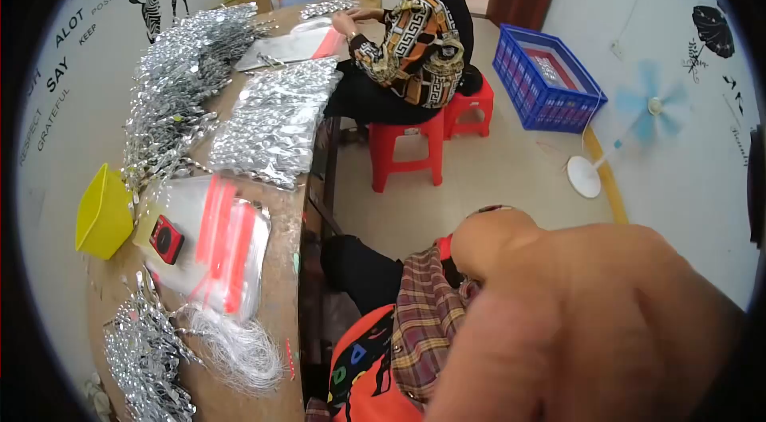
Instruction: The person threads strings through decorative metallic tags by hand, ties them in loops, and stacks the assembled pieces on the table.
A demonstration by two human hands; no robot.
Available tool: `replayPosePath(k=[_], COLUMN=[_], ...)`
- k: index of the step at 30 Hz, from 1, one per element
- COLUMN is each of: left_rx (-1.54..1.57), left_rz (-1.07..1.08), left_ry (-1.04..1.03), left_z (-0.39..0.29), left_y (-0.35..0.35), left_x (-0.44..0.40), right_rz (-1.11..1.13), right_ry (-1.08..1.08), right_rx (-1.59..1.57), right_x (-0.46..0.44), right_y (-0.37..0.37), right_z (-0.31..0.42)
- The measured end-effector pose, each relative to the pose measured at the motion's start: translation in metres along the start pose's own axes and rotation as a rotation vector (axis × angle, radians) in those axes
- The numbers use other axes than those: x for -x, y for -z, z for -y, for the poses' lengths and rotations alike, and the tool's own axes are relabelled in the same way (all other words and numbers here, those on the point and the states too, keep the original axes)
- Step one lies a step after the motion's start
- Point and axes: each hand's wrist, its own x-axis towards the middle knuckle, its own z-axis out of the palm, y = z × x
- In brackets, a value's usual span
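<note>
Silver tinsel strands [146, 354] are lying apart from the wearer's hand [590, 318], opening and grip indeterminable; handling is seemingly awaiting a reach.

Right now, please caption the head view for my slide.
Hand up close; silver strands and bags on the table; co-worker seated.

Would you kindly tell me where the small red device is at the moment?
In the head view, the small red device lies at the left, on the clear plastic bags, just right of the yellow bin.
</note>
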Motion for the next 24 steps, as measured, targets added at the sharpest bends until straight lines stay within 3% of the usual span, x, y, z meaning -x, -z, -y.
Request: replayPosePath(k=[11,18,24], left_rx=[-0.080,-0.275,-0.373], left_rz=[-0.034,-0.091,0.023], left_ry=[0.023,0.028,0.099], left_z=[-0.004,-0.048,-0.089], left_y=[0.020,0.047,0.078], left_x=[0.019,0.046,0.031], right_rz=[0.181,0.420,0.448], right_ry=[0.049,0.105,0.137], right_rx=[-0.157,-0.336,-0.566], right_x=[-0.028,-0.062,-0.069], right_y=[0.008,-0.004,-0.049], right_z=[-0.036,-0.072,-0.084])
